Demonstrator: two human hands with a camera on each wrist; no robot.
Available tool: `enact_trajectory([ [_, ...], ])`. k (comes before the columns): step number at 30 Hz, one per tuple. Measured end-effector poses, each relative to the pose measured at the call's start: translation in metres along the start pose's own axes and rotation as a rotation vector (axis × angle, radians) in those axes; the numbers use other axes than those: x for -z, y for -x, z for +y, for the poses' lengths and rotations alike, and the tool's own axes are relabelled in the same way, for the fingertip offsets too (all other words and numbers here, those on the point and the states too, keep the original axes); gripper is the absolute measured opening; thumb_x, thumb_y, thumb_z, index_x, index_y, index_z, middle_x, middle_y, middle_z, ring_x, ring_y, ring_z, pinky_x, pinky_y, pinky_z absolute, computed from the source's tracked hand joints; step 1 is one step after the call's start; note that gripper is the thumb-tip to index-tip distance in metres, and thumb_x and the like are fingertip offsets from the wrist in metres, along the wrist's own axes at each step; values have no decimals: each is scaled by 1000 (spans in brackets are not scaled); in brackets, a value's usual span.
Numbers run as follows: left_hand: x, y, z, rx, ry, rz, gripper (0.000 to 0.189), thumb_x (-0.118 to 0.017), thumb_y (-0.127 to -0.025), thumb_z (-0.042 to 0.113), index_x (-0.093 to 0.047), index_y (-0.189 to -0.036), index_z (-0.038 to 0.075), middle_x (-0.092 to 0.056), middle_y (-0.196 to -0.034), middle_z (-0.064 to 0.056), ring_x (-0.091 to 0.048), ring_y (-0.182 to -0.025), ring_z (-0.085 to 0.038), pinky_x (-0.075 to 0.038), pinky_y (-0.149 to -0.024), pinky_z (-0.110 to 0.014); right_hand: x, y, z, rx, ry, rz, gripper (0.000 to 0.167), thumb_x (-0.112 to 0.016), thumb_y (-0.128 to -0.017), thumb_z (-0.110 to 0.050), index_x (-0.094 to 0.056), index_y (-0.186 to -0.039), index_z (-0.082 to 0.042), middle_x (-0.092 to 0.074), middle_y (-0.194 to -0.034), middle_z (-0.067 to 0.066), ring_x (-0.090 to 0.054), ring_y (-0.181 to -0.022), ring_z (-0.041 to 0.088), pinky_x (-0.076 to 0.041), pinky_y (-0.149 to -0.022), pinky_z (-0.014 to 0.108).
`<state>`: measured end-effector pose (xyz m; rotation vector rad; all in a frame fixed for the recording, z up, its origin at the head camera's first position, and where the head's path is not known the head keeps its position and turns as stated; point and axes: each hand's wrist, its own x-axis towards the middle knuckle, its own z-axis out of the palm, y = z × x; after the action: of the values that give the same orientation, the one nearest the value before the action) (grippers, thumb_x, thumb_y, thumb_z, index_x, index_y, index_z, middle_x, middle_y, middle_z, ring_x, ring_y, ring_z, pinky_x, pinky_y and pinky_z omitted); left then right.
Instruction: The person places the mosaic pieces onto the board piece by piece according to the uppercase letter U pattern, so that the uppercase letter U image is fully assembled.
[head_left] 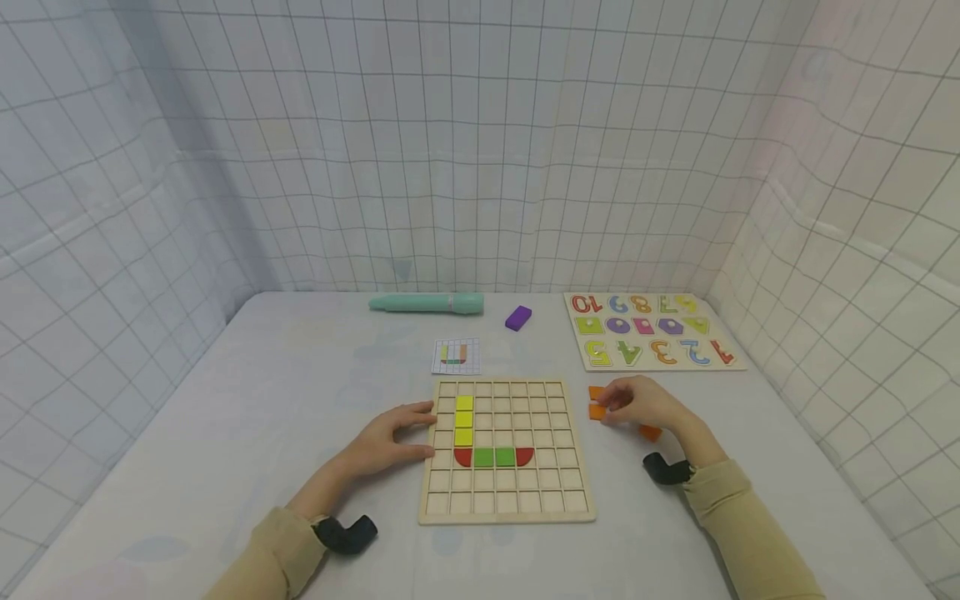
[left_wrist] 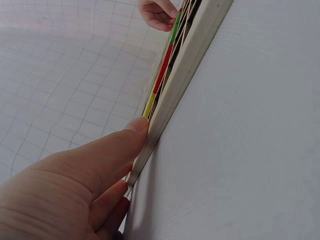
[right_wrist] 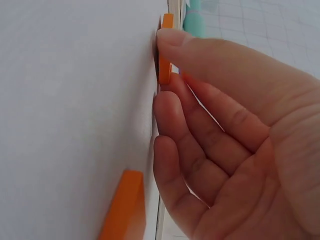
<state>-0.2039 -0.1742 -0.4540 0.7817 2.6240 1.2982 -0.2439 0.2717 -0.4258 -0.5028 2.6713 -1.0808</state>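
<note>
A wooden grid board (head_left: 517,503) lies on the table. Its tiles form a column of yellow squares (head_left: 464,420) above a row of two green squares (head_left: 484,458) between red rounded pieces (head_left: 524,456). With relaxed fingers, my left hand (head_left: 382,439) touches the board's left edge; its thumb (left_wrist: 135,131) is against the rim in the left wrist view. To the right of the board, my right hand (head_left: 637,403) pinches an orange square tile (right_wrist: 164,67) between thumb and fingers at the table surface. A second orange tile (head_left: 596,392) lies just beyond, and another (head_left: 651,432) sits below the hand.
Behind the board lies a small pattern card (head_left: 456,357). Farther back are a teal marker-shaped object (head_left: 427,303) and a purple block (head_left: 518,318). A number and shape puzzle board (head_left: 652,337) occupies the back right. Grid-patterned cloth walls (head_left: 450,167) surround the table.
</note>
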Motion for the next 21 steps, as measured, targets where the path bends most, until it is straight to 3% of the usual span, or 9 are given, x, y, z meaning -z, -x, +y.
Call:
enact_trajectory([
  [7, 0, 0, -1, -12, 10, -3, 53, -75, -80, 32, -61, -124, 5, -44, -142, -14, -32, -134, -36, -25, -107, -56, -3, -2, -6, 0, -8, -15, 30, -80, -75, -22, -69, -98, -8, -68, -93, 0, -62, -86, 15, -51, -79, 32],
  [21, 0, 0, 2, -13, 13, 5, 51, -77, -79, 26, -62, -123, 4, -45, -141, -15, -33, -133, -37, -25, -106, -57, -15, -11, -46, 141, -19, -90, 28, -78, -77, -26, -68, -100, -13, -66, -94, -4, -58, -86, 17, -50, -80, 32],
])
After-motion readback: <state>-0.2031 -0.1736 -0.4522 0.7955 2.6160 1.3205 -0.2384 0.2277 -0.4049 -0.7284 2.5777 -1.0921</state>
